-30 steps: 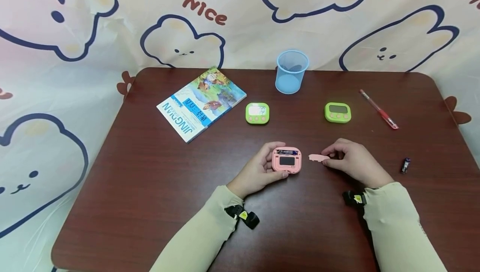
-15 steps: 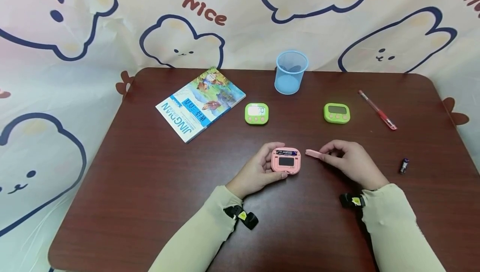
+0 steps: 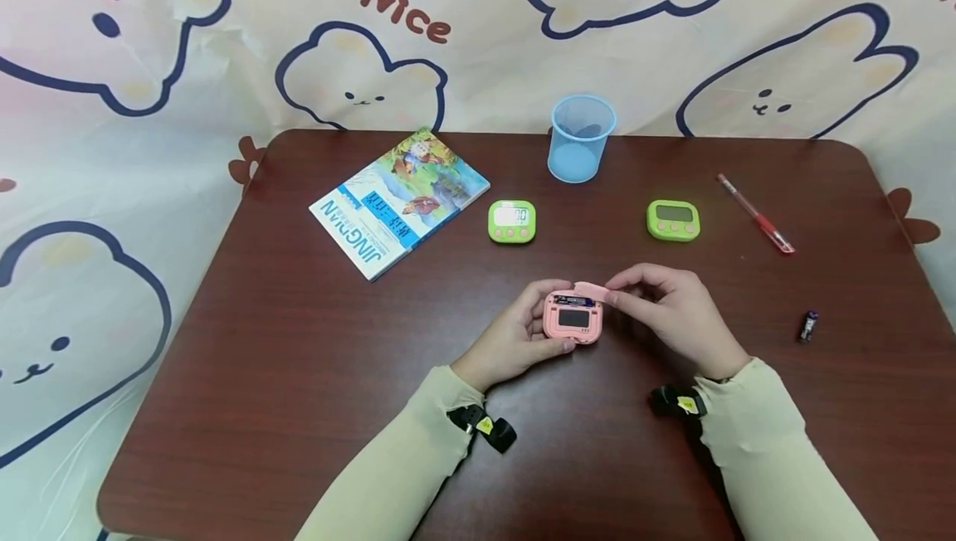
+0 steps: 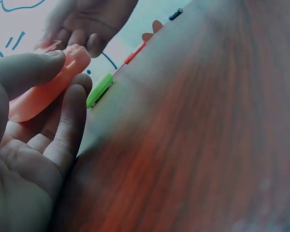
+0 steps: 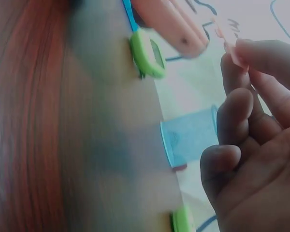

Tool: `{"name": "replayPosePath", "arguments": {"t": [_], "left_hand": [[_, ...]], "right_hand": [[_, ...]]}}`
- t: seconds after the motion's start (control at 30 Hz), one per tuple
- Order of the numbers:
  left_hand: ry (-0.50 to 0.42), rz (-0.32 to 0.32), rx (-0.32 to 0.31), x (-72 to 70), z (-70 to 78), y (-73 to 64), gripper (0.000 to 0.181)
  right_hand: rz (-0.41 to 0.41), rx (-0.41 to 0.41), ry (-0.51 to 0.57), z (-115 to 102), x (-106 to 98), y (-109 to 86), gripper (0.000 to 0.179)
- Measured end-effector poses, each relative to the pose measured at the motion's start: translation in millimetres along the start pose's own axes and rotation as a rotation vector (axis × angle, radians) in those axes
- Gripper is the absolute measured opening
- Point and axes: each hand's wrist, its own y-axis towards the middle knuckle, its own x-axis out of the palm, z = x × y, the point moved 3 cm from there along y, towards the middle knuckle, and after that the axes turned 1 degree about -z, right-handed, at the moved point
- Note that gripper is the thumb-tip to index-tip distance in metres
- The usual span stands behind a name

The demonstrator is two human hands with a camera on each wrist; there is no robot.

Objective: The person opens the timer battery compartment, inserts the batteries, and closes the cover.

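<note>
My left hand (image 3: 515, 329) grips a pink digital timer (image 3: 573, 333) by its left side, back face up. A dark battery (image 3: 571, 301) lies in the slot along the timer's top edge. Between thumb and fingers, my right hand (image 3: 675, 309) pinches a small pink battery cover (image 3: 591, 290) at the slot's upper right; whether it touches the timer I cannot tell. The left wrist view shows the thumb across the timer (image 4: 43, 94) and fingers beneath it. In the right wrist view the cover (image 5: 228, 43) is held at the fingertips.
A loose battery (image 3: 807, 326) lies right of my right hand. Farther back are a lit green timer (image 3: 511, 221), a blank green timer (image 3: 673, 221), a red pen (image 3: 756, 214), a blue cup (image 3: 578, 143) and a book (image 3: 399, 202), all on the brown table (image 3: 314, 408).
My right hand has moved left and slightly away from me, bringing the battery cover from beside the timer to over its top right corner. The left hand still holds the timer in place.
</note>
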Motion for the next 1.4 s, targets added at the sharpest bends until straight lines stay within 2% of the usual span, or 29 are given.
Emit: {"name": "replayPosePath", "arguments": {"t": [0.23, 0.47, 0.57, 0.67, 0.77, 0.83, 0.9, 1.17, 1.27, 1.4], "left_hand": [[0.003, -0.004, 0.013, 1.1, 2.7, 1.9, 0.072], [0.009, -0.021, 0.016, 1.0, 2.0, 3.6, 0.071], [-0.001, -0.020, 0.025, 0.6, 1.0, 3.9, 0.072], [-0.031, -0.013, 0.029, -0.1, 0.9, 3.9, 0.075], [-0.070, 0.001, 0.009, -1.2, 0.7, 3.9, 0.076], [-0.096, 0.014, -0.011, -2.0, 1.0, 3.2, 0.076], [-0.109, 0.023, -0.028, -2.6, 1.1, 2.5, 0.077], [-0.115, 0.009, -0.056, -3.8, 1.5, 2.3, 0.072], [-0.163, 0.025, -0.099, -3.2, 1.6, 1.9, 0.060], [-0.202, 0.076, -0.164, -1.9, 1.3, 2.2, 0.045]], "right_hand": [[0.028, -0.043, 0.069, -3, 14, 5.4, 0.007], [0.053, -0.089, 0.076, -1, 24, 8.4, 0.007], [0.041, -0.037, 0.099, 3, 28, 9.0, 0.009], [-0.005, 0.071, 0.212, 7, 35, 8.4, 0.018], [-0.034, 0.167, 0.359, 9, 45, 7.6, 0.029], [-0.039, 0.197, 0.439, 8, 50, 7.2, 0.033], [-0.025, 0.207, 0.474, 8, 55, 6.7, 0.033], [0.008, 0.181, 0.532, 7, 59, 3.6, 0.033], [0.010, 0.171, 0.521, 8, 60, 2.2, 0.033], [0.005, 0.131, 0.478, 9, 62, -0.2, 0.030]]}}
